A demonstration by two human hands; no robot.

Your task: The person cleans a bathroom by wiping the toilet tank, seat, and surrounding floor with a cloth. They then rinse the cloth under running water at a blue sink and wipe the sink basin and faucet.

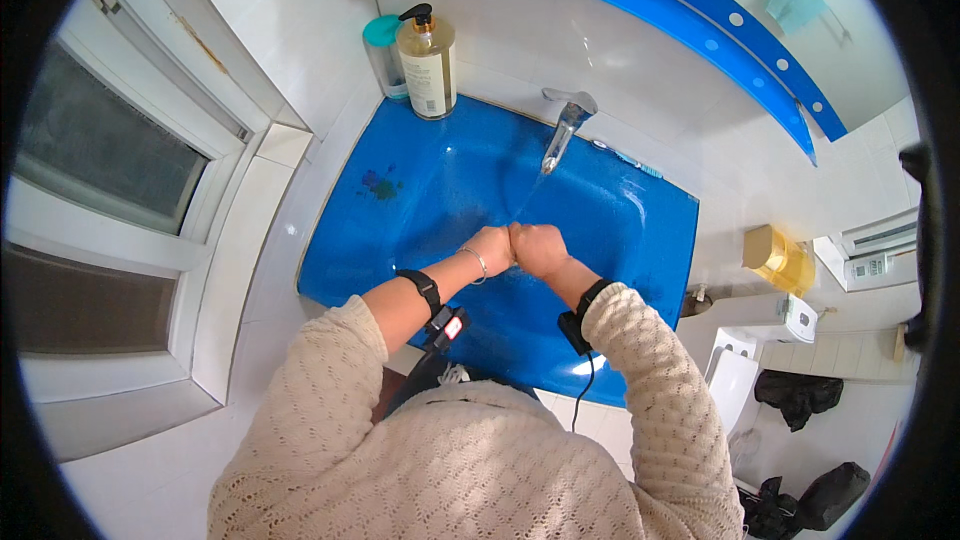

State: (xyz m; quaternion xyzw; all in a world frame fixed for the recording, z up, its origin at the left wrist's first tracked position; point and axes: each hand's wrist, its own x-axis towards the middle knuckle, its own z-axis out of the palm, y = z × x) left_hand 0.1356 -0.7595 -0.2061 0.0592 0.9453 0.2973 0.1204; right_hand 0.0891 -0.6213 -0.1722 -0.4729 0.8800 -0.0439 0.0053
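Note:
Over the basin of a blue sink (pixel 340 230), my two hands meet with their knuckles together. My left hand (pixel 490 246) is closed, a silver bracelet at its wrist. Pressed against it, my right hand (pixel 540 248) is closed as well. Whatever lies between the fingers, if anything, is hidden from above. A thin stream of water runs down from the chrome faucet (pixel 568 130), just beyond the hands. Black straps with small devices circle both forearms, and a cable hangs from the right one.
A pump bottle (pixel 427 70) and a teal-lidded container (pixel 383 55) stand at the sink's far left corner. A toothbrush (pixel 640 164) lies along the back edge. Overhead curves a blue shelf (pixel 690 50) below a mirror. A window (pixel 110 160) is at left, a toilet (pixel 733 375) at right.

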